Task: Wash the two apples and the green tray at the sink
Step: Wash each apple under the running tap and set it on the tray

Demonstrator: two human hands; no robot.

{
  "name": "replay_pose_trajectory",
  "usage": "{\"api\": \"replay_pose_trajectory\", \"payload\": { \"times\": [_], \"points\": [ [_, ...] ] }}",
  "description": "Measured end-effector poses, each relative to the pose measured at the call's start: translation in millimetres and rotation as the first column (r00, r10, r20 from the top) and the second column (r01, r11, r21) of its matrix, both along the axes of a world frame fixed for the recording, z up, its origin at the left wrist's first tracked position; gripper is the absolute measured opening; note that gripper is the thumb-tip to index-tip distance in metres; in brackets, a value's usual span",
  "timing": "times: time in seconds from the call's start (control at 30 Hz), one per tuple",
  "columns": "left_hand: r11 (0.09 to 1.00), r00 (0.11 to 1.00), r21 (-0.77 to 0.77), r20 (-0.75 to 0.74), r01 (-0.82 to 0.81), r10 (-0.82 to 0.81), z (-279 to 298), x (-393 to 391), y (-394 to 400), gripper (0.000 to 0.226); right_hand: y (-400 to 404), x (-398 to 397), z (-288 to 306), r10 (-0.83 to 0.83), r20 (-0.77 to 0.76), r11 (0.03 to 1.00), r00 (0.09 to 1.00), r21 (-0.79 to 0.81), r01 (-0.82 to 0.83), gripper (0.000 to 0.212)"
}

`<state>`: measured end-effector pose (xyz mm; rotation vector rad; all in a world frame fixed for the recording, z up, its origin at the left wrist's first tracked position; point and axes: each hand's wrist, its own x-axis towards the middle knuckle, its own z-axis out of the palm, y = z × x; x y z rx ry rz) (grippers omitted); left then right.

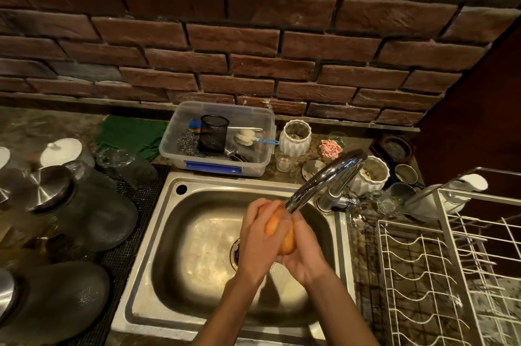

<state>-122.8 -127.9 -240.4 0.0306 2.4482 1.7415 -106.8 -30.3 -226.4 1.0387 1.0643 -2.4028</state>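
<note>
Over the steel sink [169, 232], both hands cup orange-red apples under the spout of the chrome tap [324, 176]. My left hand [258, 241] wraps them from the left and my right hand [303, 249] holds them from the right and below. One apple [277, 225] shows between the palms, and a second apple [289, 244] peeks out just below it. No green tray is in view; a green cloth [129, 134] lies on the counter at the back left.
A clear plastic box [262, 125] with scrubbers, brushes and a black mesh cup stands behind the sink. Dark glass lids and jars crowd the left counter. A white wire dish rack [423, 275] sits to the right. White ribbed jars and small glasses surround the tap base.
</note>
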Motion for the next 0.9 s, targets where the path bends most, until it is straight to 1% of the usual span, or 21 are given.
{"api": "replay_pose_trajectory", "payload": {
  "times": [0.03,0.07,0.1,0.13,0.2,0.23,0.3,0.37,0.4,0.43,0.47,0.5,0.57,0.63,0.7,0.73,0.77,0.83,0.87,0.9],
  "points": [
    [0.997,0.999,-0.064,-0.011,0.039,-0.04,-2.0,-1.4,-1.3,0.036,2.8,0.9,-0.7,0.048,0.04,0.998,0.998,-0.043,-0.046,0.042],
    [0.992,0.997,-0.099,-0.006,0.073,-0.074,-2.4,-3.5,-1.7,0.039,5.4,1.7,-1.9,0.076,0.062,0.996,0.995,-0.047,-0.073,0.046],
    [0.991,0.995,-0.091,0.021,0.095,-0.093,-0.6,-6.3,-1.9,0.041,7.4,1.6,-3.3,0.082,0.074,0.996,0.994,-0.026,-0.08,0.049],
    [0.996,0.994,-0.021,0.065,0.091,-0.09,2.2,-8.8,-1.6,0.04,8.9,0.8,-5.3,0.055,0.063,0.998,0.996,-0.012,-0.055,0.049],
    [0.984,0.983,0.179,0.179,-0.001,-0.032,5.6,-12.9,0.0,0.036,9.5,-0.6,-8.4,-0.026,-0.023,0.999,0.999,-0.023,0.025,0.045],
    [0.97,0.973,0.233,0.229,-0.064,0.01,6.0,-13.8,0.6,0.038,9.0,-0.2,-8.8,-0.054,-0.062,0.998,0.997,-0.023,0.052,0.044],
    [0.945,0.942,0.285,0.328,-0.161,0.062,6.4,-12.4,1.7,0.045,7.5,2.7,-10.9,-0.085,-0.124,0.996,0.989,-0.024,0.083,0.048],
    [0.909,0.897,0.358,0.44,-0.215,0.039,7.7,-7.9,2.9,0.041,3.8,6.6,-13.9,-0.092,-0.167,0.996,0.982,0.008,0.094,0.052],
    [0.871,0.866,0.423,0.5,-0.25,0.005,7.0,-5.4,3.3,0.038,2.3,9.0,-15.1,-0.069,-0.184,0.993,0.98,0.078,0.084,0.051],
    [0.811,0.827,0.5,0.56,-0.304,-0.035,5.8,-3.8,3.2,0.039,1.9,10.0,-14.0,-0.012,-0.191,0.979,0.982,0.2,0.051,0.047],
    [0.751,0.786,0.553,0.614,-0.362,-0.073,3.2,-2.0,2.7,0.045,2.8,11.5,-13.5,0.067,-0.19,0.936,0.979,0.351,0.004,0.041],
    [0.714,0.762,0.576,0.641,-0.398,-0.093,0.3,-0.5,2.0,0.051,4.1,13.2,-13.1,0.147,-0.18,0.879,0.973,0.474,-0.045,0.037],
    [0.715,0.766,0.569,0.639,-0.407,-0.073,-3.8,0.5,2.2,0.053,8.4,15.8,-15.8,0.268,-0.158,0.797,0.95,0.59,-0.127,0.044],
    [0.732,0.794,0.548,0.607,-0.405,-0.015,-6.9,1.0,4.9,0.046,10.5,18.4,-18.8,0.341,-0.132,0.679,0.931,0.719,-0.147,0.052],
    [0.789,0.844,0.497,0.535,-0.36,0.048,-6.4,1.5,8.0,0.037,8.8,19.2,-17.1,0.416,-0.088,0.518,0.905,0.841,-0.156,0.067],
    [0.826,0.863,0.457,0.501,-0.329,0.066,-6.8,1.5,10.2,0.033,6.4,17.7,-14.6,0.433,-0.075,0.491,0.898,0.856,-0.165,0.071],
    [0.856,0.876,0.417,0.476,-0.305,0.081,-6.9,2.0,12.3,0.029,2.7,16.1,-12.7,0.418,-0.088,0.517,0.904,0.842,-0.157,0.069],
    [0.896,0.891,0.343,0.441,-0.283,0.113,-6.1,3.8,17.2,0.019,-4.1,13.2,-11.7,0.327,-0.134,0.574,0.935,0.815,-0.084,0.054],
    [0.912,0.899,0.304,0.417,-0.276,0.133,-5.3,3.9,18.7,0.018,-8.3,11.3,-11.4,0.28,-0.148,0.575,0.949,0.817,-0.043,0.046],
    [0.928,0.91,0.259,0.384,-0.267,0.155,-2.9,3.4,19.5,0.022,-12.3,9.9,-11.0,0.237,-0.154,0.581,0.959,0.814,-0.013,0.04]
  ]
}}
